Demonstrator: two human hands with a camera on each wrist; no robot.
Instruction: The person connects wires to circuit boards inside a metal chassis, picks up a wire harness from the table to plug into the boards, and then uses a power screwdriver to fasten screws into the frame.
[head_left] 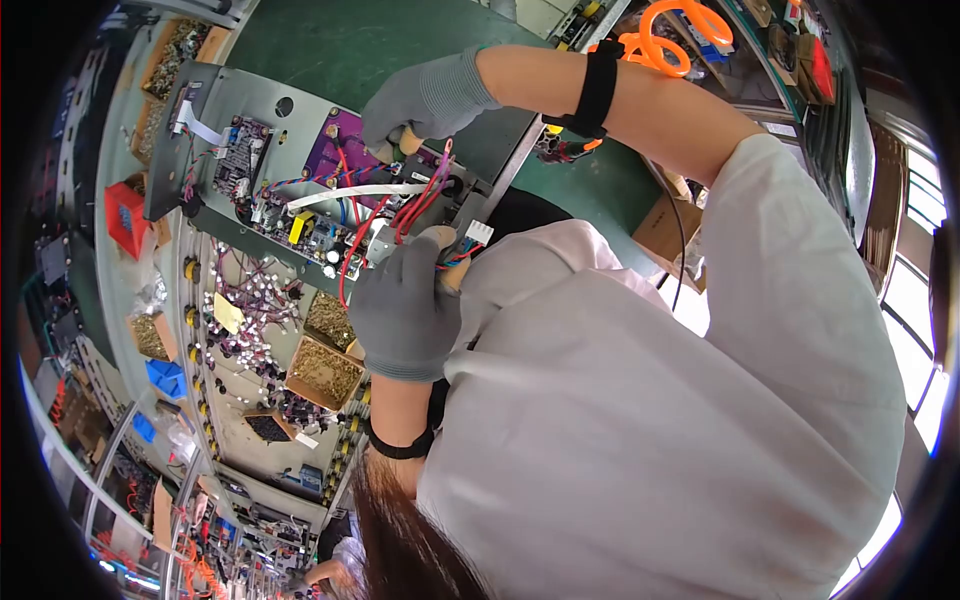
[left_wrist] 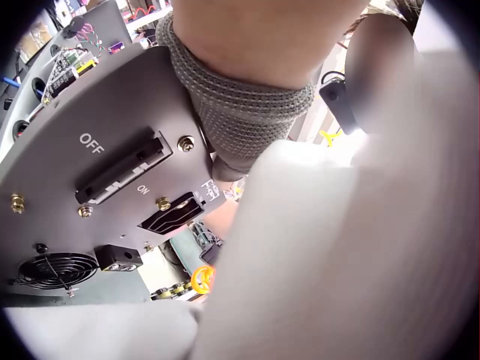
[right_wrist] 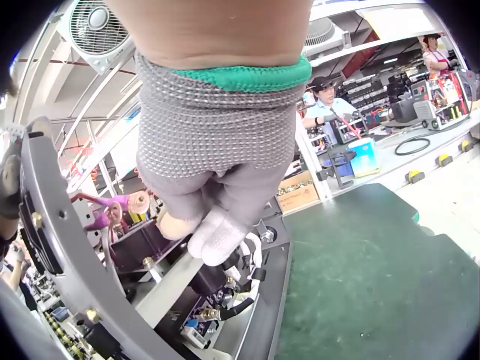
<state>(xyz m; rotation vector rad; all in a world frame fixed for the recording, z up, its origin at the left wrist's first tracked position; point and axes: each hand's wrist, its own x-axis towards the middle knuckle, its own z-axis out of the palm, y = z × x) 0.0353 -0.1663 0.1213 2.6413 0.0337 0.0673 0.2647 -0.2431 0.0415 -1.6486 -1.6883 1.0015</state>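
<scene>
In the head view an opened metal machine chassis (head_left: 300, 108) holds circuit boards and wiring. My gloved left hand (head_left: 405, 310) is at its near side, thumb and finger around a bundle of coloured wires that ends in a white connector (head_left: 479, 233). My gloved right hand (head_left: 425, 105) reaches in by a purple board (head_left: 325, 150). In the right wrist view its white-tipped fingers (right_wrist: 217, 236) point down at the end of a flat light strip (right_wrist: 169, 289); whether they pinch it, I cannot tell. Wires with ring terminals (right_wrist: 139, 201) stand up beside them. The dark panel (left_wrist: 112, 142) hides most of the left hand.
Past the chassis a bench holds a heap of wire harnesses (head_left: 255, 320), boxes of small brass-coloured parts (head_left: 325, 372) and a red bin (head_left: 125, 220). A green work mat (right_wrist: 360, 270) lies beside the chassis. An orange coiled hose (head_left: 665, 40) hangs nearby. Another person (right_wrist: 330, 109) works beyond.
</scene>
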